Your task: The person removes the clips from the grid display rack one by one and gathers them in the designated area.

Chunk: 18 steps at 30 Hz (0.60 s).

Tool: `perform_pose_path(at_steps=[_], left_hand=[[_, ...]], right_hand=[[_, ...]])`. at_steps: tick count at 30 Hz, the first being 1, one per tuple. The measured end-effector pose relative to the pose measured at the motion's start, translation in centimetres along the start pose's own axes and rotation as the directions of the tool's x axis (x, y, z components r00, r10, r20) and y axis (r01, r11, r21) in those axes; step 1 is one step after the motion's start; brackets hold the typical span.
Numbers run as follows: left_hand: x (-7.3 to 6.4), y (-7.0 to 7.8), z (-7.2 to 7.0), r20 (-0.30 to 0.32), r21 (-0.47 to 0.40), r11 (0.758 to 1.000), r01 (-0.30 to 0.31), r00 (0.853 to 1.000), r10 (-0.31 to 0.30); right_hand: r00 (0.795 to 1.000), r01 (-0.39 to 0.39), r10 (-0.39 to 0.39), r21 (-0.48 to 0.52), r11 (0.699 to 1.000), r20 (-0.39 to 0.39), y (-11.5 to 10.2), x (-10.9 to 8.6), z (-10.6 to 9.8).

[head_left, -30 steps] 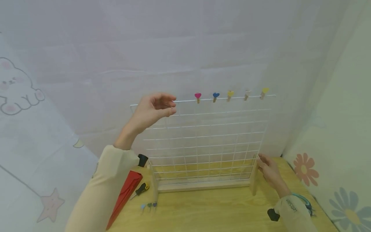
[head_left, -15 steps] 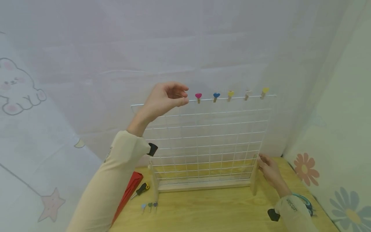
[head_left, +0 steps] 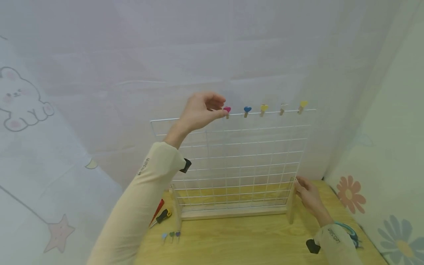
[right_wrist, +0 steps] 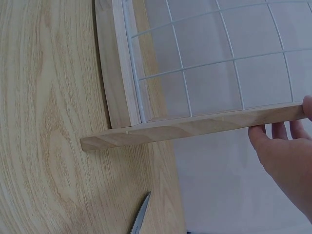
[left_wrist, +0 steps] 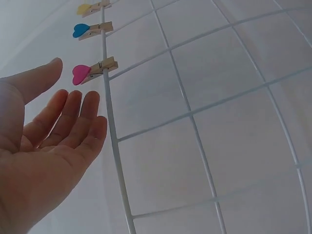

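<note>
A white wire grid (left_wrist: 116,146) stands upright in a wooden stand (head_left: 232,212). Along its top wire sit several small clothespins, among them a pink heart clothespin (left_wrist: 81,74), a blue heart one (head_left: 247,109) and a yellow heart one (head_left: 264,108). My left hand (head_left: 203,110) is raised at the pink one; in the left wrist view its thumb and fingers are spread just short of the heart, holding nothing. Lower right, my right hand (head_left: 309,195) grips the upper end of the stand's right wooden post (right_wrist: 195,127), thumb and fingers on opposite sides.
On the table (head_left: 238,243), three loose heart clothespins, light blue (head_left: 164,235), green (head_left: 172,234) and purple (head_left: 177,233), lie left of the stand. Beyond them are a screwdriver (head_left: 162,215) and something red (head_left: 159,208). A teal-handled tool (head_left: 349,231) lies by my right wrist.
My left hand has moved right and slightly up along the top wire, from the left part of the grid to the pink clothespin. My right hand has stayed on the post.
</note>
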State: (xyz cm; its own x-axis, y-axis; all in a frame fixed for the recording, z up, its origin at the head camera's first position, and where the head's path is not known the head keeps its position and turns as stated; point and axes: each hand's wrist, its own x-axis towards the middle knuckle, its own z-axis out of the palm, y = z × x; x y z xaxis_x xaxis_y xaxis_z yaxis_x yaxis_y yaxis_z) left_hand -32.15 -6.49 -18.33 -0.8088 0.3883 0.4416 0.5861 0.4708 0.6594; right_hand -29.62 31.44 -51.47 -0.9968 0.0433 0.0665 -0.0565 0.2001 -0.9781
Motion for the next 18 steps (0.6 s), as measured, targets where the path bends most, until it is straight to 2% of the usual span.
perform_pose_path(at_steps=[9,18], left_hand=[[0.7,-0.2,1.7,0.035,0.120,0.993,0.016,0.999,-0.020],[0.7,-0.6,1.6,-0.007,0.150,0.989,-0.015,1.000,0.016]], right_hand=[[1.000,-0.007,0.007,-0.015,1.000,-0.005,-0.3,-0.2,0.3],[1.000,-0.009,0.009,-0.020,1.000,0.002,-0.8,-0.4,0.6]])
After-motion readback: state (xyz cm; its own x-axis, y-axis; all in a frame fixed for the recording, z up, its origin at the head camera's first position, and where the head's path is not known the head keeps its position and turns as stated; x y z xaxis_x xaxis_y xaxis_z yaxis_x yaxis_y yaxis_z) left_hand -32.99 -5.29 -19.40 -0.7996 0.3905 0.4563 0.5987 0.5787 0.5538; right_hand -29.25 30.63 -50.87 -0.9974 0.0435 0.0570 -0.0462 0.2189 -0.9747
